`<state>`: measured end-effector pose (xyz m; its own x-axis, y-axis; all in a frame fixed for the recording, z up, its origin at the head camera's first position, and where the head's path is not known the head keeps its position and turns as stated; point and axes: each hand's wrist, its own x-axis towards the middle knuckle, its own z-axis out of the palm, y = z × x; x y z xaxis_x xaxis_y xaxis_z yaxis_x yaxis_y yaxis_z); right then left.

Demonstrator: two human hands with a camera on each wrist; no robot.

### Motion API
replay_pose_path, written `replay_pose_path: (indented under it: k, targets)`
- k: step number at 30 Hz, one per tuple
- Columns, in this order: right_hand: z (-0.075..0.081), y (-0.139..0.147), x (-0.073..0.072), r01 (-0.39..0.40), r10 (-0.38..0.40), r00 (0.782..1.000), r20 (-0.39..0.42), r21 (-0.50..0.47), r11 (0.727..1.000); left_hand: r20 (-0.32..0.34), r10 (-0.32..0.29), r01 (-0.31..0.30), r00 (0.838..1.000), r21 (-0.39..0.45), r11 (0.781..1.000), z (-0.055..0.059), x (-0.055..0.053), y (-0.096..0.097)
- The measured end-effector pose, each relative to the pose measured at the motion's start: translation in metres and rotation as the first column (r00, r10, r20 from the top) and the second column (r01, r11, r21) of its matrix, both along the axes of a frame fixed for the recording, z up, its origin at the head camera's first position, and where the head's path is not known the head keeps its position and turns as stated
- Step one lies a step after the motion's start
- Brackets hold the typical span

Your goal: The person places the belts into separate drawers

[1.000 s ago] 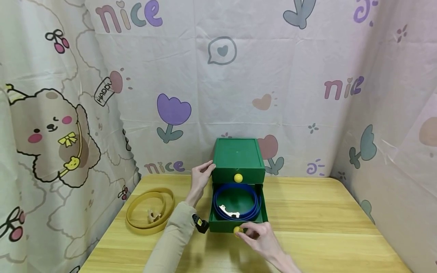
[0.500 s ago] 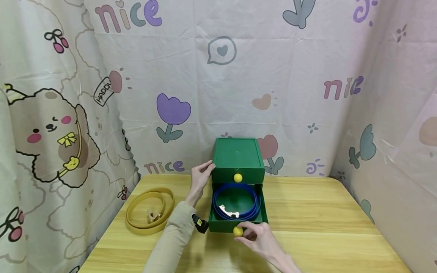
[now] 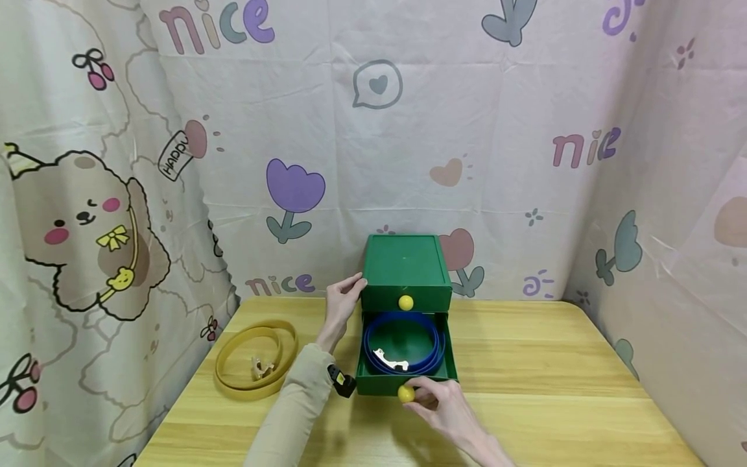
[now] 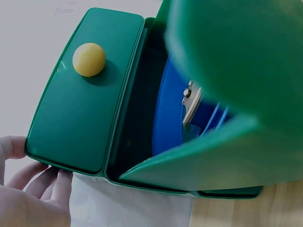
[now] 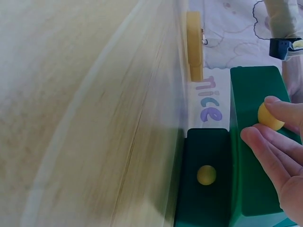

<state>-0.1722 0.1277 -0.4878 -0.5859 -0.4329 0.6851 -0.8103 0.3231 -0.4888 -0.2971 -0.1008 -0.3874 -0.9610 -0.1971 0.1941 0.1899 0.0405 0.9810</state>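
Note:
A green drawer cabinet (image 3: 406,263) stands on the table with its middle drawer (image 3: 382,387) pulled out. Inside that drawer lies a coiled blue belt (image 3: 439,340), its metal buckle (image 3: 392,362) toward the front left. My right hand (image 3: 448,410) pinches the drawer's yellow knob (image 3: 406,394) between thumb and index finger. My left hand (image 3: 341,305) touches the cabinet's upper left front corner, fingers fairly straight along the side. In the left wrist view, that hand's thumb (image 4: 13,146) meets the corner, beside the top drawer (image 4: 78,109).
A coiled yellow belt (image 3: 224,363) with a metal buckle lies left of my left forearm. Below the pulled-out drawer, a shut drawer with its own knob (image 5: 206,175) appears in the right wrist view. A printed curtain (image 3: 379,149) hangs behind the wooden table (image 3: 525,376).
My right fingers have shifted slightly on the knob, so more of it shows. The drawer, the belts and my left hand stay in place.

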Motion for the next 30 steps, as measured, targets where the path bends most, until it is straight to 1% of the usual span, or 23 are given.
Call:
replay_pose_path:
  k: [8, 19, 30]
  targets:
    - [0.0011, 0.0006, -0.0006, -0.013, 0.013, 1.000, 0.026, -0.010, 1.000, -0.002, -0.004, 0.004, 1.000, -0.002, 1.000, 0.0004, 0.0001, -0.0002]
    - [0.0031, 0.0000, 0.0017, -0.005, 0.008, 0.997, 0.078, -0.036, 0.999, -0.005, -0.008, 0.008, 1.000, -0.003, 1.000, -0.0015, -0.0014, -0.0008]
    - [0.0032, 0.0003, 0.0019, 0.010, -0.004, 0.993, 0.116, -0.053, 0.999, -0.002, -0.001, 0.001, 1.000, 0.010, 1.000, -0.0004, -0.0010, -0.0003]
